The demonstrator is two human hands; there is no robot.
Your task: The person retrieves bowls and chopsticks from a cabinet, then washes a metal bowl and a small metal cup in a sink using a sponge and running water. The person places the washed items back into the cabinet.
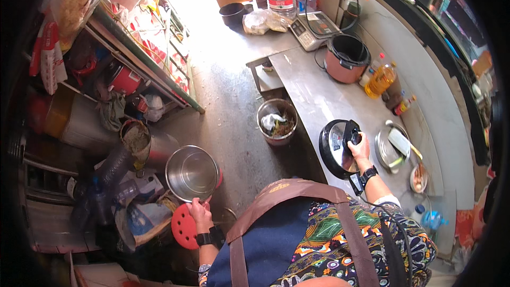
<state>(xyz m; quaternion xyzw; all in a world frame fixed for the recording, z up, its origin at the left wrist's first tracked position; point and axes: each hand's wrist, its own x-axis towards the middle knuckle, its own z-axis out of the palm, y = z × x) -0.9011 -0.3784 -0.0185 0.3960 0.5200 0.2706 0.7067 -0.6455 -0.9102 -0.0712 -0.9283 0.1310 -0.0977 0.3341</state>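
My left hand (200,212) grips the rim of a stainless steel pot (192,173), held over the floor with its shiny inside showing. Below that hand is a red round piece with holes (184,226). On the right, my right hand (359,147) has hold of the black knob of a rice cooker lid (336,149) at the edge of the metal counter (318,103). The open rice cooker body (346,59) stands farther back on this counter. Just right of my right hand lies a steel dish (392,147) with a cleaver (399,142) across it.
A bin with scraps (277,121) stands on the floor beside the counter. Oil and sauce bottles (380,81), a small bowl (419,178) and a scale (310,34) are on the worktop. Crowded shelves (147,56), a tall bucket (137,139) and sacks (147,219) line the left.
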